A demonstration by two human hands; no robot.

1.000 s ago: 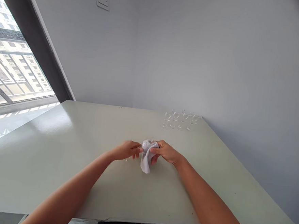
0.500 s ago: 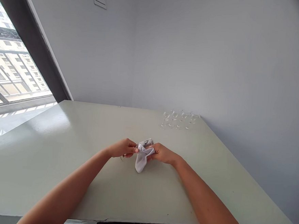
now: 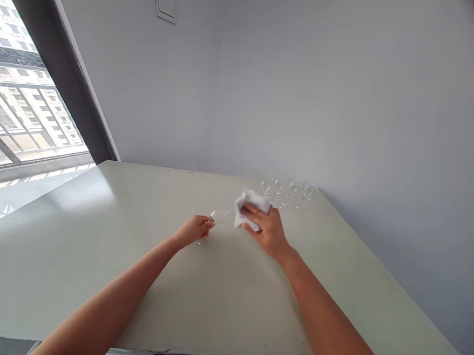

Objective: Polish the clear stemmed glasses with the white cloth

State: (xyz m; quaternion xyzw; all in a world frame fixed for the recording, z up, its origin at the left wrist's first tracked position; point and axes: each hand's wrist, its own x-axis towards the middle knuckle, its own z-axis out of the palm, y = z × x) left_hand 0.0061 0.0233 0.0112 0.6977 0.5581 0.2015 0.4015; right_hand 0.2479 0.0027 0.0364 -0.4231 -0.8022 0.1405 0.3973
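My left hand (image 3: 195,230) is closed in a pinch on a small clear glass (image 3: 213,217), held just above the pale table (image 3: 94,243); the glass is hard to make out. My right hand (image 3: 268,231) is a little further back and to the right, fingers closed round a crumpled white cloth (image 3: 251,203). The cloth is off the glass, and the two hands are apart. Just beyond the cloth stands a group of several clear glasses (image 3: 288,191).
The glasses stand near the table's back right corner against the grey wall (image 3: 348,99). A window (image 3: 15,102) with a dark frame lies to the left. The table's front edge runs along the bottom of the view.
The hands, joined at the cloth-wrapped glass, have separated. My right hand carried the cloth back and right towards the group of glasses; my left hand kept the glass and moved slightly back.
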